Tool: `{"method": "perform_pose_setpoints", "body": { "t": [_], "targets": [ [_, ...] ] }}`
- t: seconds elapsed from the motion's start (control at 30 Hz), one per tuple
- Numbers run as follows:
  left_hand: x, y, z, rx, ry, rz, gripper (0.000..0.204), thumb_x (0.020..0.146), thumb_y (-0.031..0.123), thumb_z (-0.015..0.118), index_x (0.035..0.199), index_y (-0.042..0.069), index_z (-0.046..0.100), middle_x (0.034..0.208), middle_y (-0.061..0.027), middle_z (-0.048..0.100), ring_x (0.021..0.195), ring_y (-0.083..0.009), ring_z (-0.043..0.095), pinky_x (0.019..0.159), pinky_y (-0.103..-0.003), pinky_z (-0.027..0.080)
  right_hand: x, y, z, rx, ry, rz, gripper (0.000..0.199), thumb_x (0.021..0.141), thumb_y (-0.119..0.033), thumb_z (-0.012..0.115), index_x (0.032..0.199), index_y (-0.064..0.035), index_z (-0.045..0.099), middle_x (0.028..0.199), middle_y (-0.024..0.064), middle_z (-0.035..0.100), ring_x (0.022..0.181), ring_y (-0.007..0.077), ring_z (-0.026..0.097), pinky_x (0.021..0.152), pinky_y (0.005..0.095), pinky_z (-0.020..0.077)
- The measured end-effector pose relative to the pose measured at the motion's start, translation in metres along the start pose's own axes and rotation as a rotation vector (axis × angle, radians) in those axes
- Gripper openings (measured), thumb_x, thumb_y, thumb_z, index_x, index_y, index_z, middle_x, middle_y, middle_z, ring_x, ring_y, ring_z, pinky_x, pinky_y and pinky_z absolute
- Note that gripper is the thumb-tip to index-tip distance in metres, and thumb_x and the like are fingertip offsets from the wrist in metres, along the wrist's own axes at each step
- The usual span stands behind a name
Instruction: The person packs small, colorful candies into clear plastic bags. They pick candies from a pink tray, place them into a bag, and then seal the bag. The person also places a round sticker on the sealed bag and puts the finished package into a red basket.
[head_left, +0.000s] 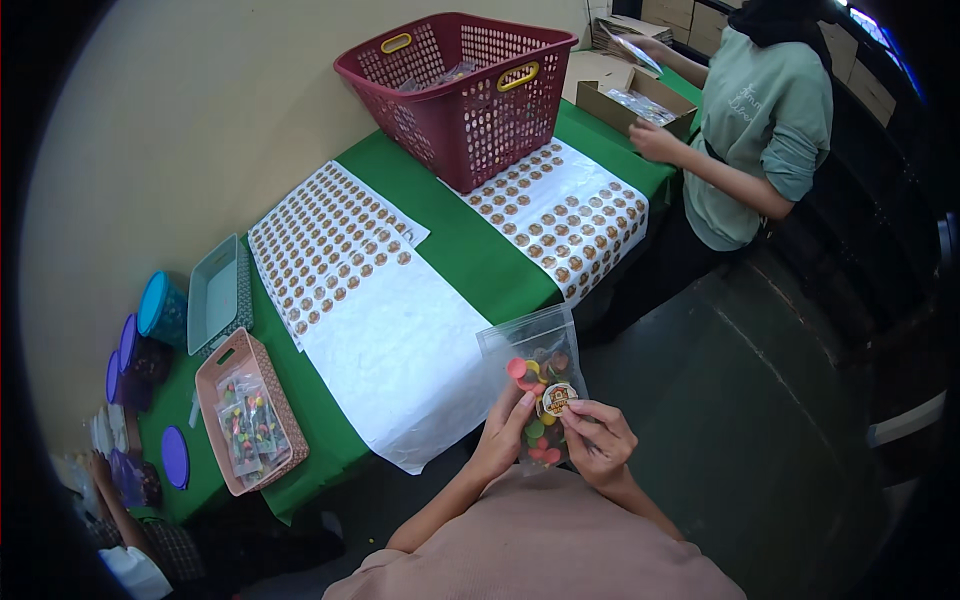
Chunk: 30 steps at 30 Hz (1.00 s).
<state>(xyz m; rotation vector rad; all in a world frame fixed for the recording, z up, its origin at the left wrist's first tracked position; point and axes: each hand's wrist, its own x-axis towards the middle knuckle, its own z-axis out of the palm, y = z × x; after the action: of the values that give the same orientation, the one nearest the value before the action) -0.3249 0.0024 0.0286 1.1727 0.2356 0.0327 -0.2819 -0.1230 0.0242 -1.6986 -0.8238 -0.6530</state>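
In front of my body is a clear zip bag (528,335) of small red, yellow, green and dark sweets. My left hand (502,432) grips its left side, thumb on the front. A round brown and white sticker (558,399) lies against the bag's front. My right hand (603,440) is closed at the sticker's right edge, fingertips pinched on it. I cannot tell how much of the sticker is stuck down. Close beyond the bag, sheets of round stickers lie on the green table (430,225): one sheet (335,240) left with a bare white part, another (575,225) right.
A dark red basket (510,115) stands at the back. On the left are a pink basket (290,445) of filled bags, a grey-green basket (243,290), lidded tubs (163,305) and a purple lid (175,458). A person (765,130) works at a cardboard box (640,105); another person's arm (125,505) shows lower left.
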Motion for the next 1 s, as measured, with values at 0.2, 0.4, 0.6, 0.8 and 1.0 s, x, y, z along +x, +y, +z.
{"method": "perform_pose_setpoints", "body": {
  "t": [0.2,0.4,0.6,0.8,1.0],
  "targets": [
    [0.007,0.002,-0.014,0.078,-0.017,0.117,0.037,0.087,0.023,0.035,0.116,0.002,0.034,0.102,-0.0058,0.046,0.087,-0.0104,0.045,0.073,-0.022,0.039,0.002,-0.001,0.016,0.014,-0.005,-0.020,0.020,0.058,0.007,0.065,0.075,-0.0033,0.062,0.081,0.0064,0.055,0.067,0.0155,0.055,0.057,0.0225,0.0463],
    [0.010,0.008,-0.022,0.077,-0.004,0.054,0.037,0.087,0.024,0.035,0.116,0.001,0.034,0.103,-0.0063,0.046,0.090,-0.0114,0.045,0.076,-0.023,0.038,0.004,0.000,0.025,0.017,-0.020,-0.023,0.019,0.058,0.007,0.065,0.075,-0.0028,0.062,0.080,0.0059,0.054,0.067,0.0158,0.055,0.057,0.0233,0.0464],
    [0.014,0.013,-0.025,0.089,-0.014,0.121,0.035,0.087,0.021,0.035,0.114,0.000,0.036,0.105,-0.0076,0.046,0.096,-0.0133,0.043,0.083,-0.025,0.033,0.002,0.002,0.036,0.056,-0.012,-0.041,0.016,0.060,0.005,0.064,0.074,-0.0024,0.061,0.080,0.0054,0.054,0.067,0.0164,0.056,0.057,0.0239,0.0474],
    [0.016,0.011,-0.032,0.034,0.013,0.097,0.033,0.087,0.020,0.035,0.112,-0.001,0.037,0.105,-0.0085,0.046,0.097,-0.0140,0.043,0.085,-0.026,0.032,0.005,0.002,0.042,0.043,-0.014,-0.032,0.015,0.060,0.005,0.064,0.073,-0.0019,0.061,0.080,0.0056,0.055,0.067,0.0163,0.057,0.058,0.0239,0.0476],
    [0.018,0.015,-0.029,0.038,-0.005,0.099,0.032,0.086,0.019,0.035,0.112,-0.001,0.038,0.104,-0.0084,0.046,0.097,-0.0139,0.043,0.085,-0.026,0.032,0.006,0.004,0.041,0.026,-0.009,-0.071,0.015,0.059,0.006,0.064,0.072,-0.0015,0.060,0.081,0.0062,0.053,0.067,0.0159,0.056,0.058,0.0230,0.0477]
  ]
}}
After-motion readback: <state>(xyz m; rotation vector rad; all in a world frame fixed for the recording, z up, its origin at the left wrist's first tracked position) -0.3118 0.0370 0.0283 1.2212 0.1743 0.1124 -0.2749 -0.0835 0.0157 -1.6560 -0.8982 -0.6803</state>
